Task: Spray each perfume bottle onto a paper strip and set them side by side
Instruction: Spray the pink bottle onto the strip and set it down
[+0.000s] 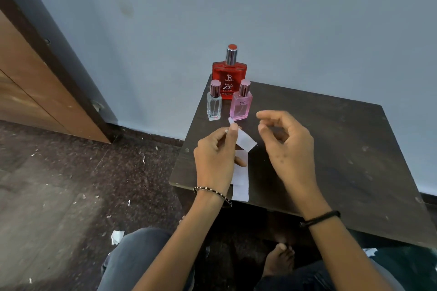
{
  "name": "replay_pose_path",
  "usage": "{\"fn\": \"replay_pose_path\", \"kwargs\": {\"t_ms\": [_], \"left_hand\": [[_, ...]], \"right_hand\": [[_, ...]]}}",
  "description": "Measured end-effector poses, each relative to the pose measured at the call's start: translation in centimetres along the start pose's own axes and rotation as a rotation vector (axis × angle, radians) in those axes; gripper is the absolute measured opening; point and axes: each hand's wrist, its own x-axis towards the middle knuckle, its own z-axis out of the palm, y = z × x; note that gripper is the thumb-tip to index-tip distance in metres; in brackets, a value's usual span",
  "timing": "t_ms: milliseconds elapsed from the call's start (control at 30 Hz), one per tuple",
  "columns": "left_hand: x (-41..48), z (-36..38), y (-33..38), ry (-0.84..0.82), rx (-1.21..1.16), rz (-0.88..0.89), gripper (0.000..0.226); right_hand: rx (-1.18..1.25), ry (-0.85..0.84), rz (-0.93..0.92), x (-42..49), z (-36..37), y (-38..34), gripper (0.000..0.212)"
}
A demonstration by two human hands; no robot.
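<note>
Over the dark wooden bench (331,149), my left hand (216,160) pinches a white paper strip (244,140) while my right hand (287,142) hangs loosely curled, holding nothing. Behind them stand the clear glass bottle (214,104), pink bottle (241,104) and red square bottle (229,75), all capped. Another white paper strip (241,184) lies flat on the bench.

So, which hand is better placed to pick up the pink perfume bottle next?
Probably the right hand: it is empty, near the pink glass perfume bottle. The left hand holds a white paper strip.
</note>
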Motion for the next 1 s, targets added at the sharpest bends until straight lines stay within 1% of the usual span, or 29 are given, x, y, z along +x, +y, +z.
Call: {"fn": "replay_pose_path", "kwargs": {"t_ms": [33,67,167,233,300,433,567,667,733,800,867,933,1000], "left_hand": [[0.1,-0.1,0.0,0.001,-0.005,0.004,0.036],[0.1,-0.2,0.0,0.004,-0.011,0.008,0.035],[0.2,-0.3,0.2,0.016,-0.039,0.003,0.021],[0.1,-0.3,0.3,0.029,-0.072,0.001,0.020],[0.0,-0.4,0.3,0.022,-0.084,0.027,0.025],[0.3,-0.5,0.1,-0.030,-0.038,0.062,0.017],[0.5,-0.3,-0.4,-0.027,0.033,0.079,0.013],[0.6,-0.3,-0.7,-0.020,0.064,0.094,0.013],[0.6,-0.3,-0.7,-0.028,0.062,0.101,0.012],[0.7,-0.1,-0.6,-0.037,0.052,0.094,0.013],[0.8,0.0,-0.5,-0.039,0.051,0.086,0.016],[0.7,0.2,-0.3,-0.039,0.055,0.102,0.017],[0.5,0.5,-0.1,-0.050,0.055,0.125,0.017]], "right_hand": [[-0.002,0.001,0.036,0.8,0.3,-0.1,0.027],[-0.001,-0.021,0.071,1.6,0.6,-0.2,0.037],[0.012,-0.151,0.128,3.9,1.8,-0.3,0.070],[-0.003,-0.217,0.116,4.9,2.6,-0.3,0.078],[-0.014,-0.247,0.115,5.6,3.2,-0.2,0.075],[0.017,-0.265,0.102,6.1,3.6,0.5,0.058],[0.025,-0.244,0.051,6.3,3.4,0.9,0.041],[0.036,-0.238,0.053,5.9,2.8,0.9,0.039],[0.062,-0.204,0.091,5.1,1.9,0.8,0.038],[0.148,-0.170,0.165,4.0,0.6,0.6,0.038],[0.313,-0.176,0.263,2.8,-0.7,0.4,0.036],[0.493,-0.223,0.327,1.7,-1.9,0.0,0.032],[0.605,-0.277,0.327,1.0,-2.8,-0.2,0.028]]}}
